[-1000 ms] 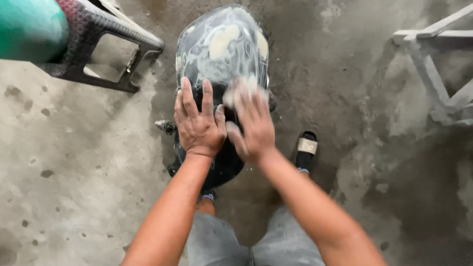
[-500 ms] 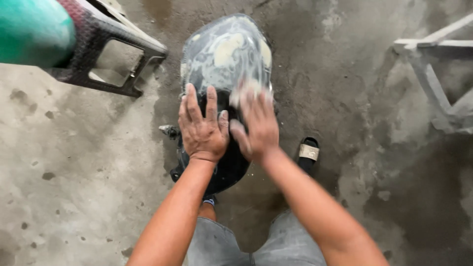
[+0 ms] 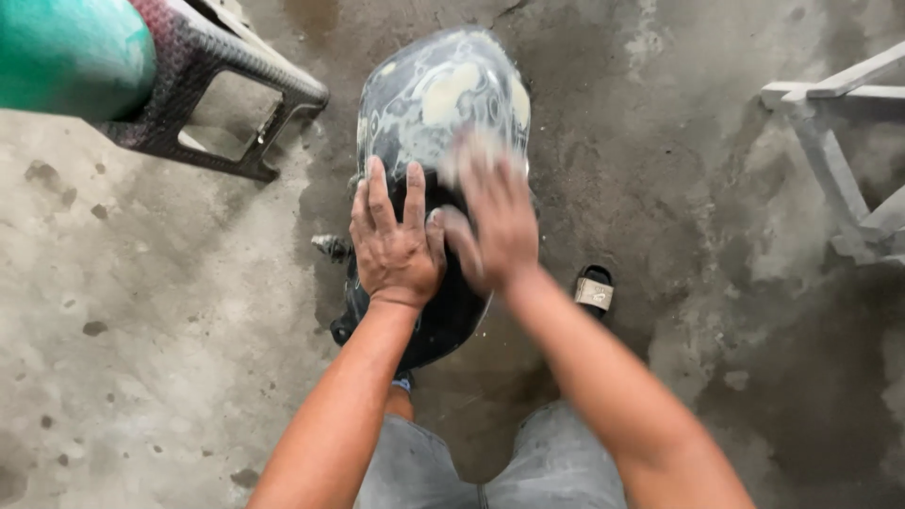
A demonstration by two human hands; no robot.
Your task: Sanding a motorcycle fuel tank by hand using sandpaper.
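Note:
A black, rounded fuel tank (image 3: 434, 94) with pale swirled patches on its far half lies on the wet concrete floor between my knees. My left hand (image 3: 396, 250) rests flat on the tank's near dark part, fingers spread, holding nothing. Beside it, my right hand (image 3: 500, 226) presses a small pale pad (image 3: 471, 151) against the tank under its fingertips. The right hand and pad are blurred by motion. The hands' thumbs almost touch.
A dark plastic stool (image 3: 236, 71) stands at the upper left, with a green rounded object (image 3: 66, 52) at the corner. A black sandal (image 3: 594, 287) lies right of the tank. A grey metal frame (image 3: 830, 160) sits at the far right. My grey shorts (image 3: 537, 462) show below.
My right hand has slid the pale pad a little farther up the tank and is now motion-blurred. My left hand has stayed flat in the same spot.

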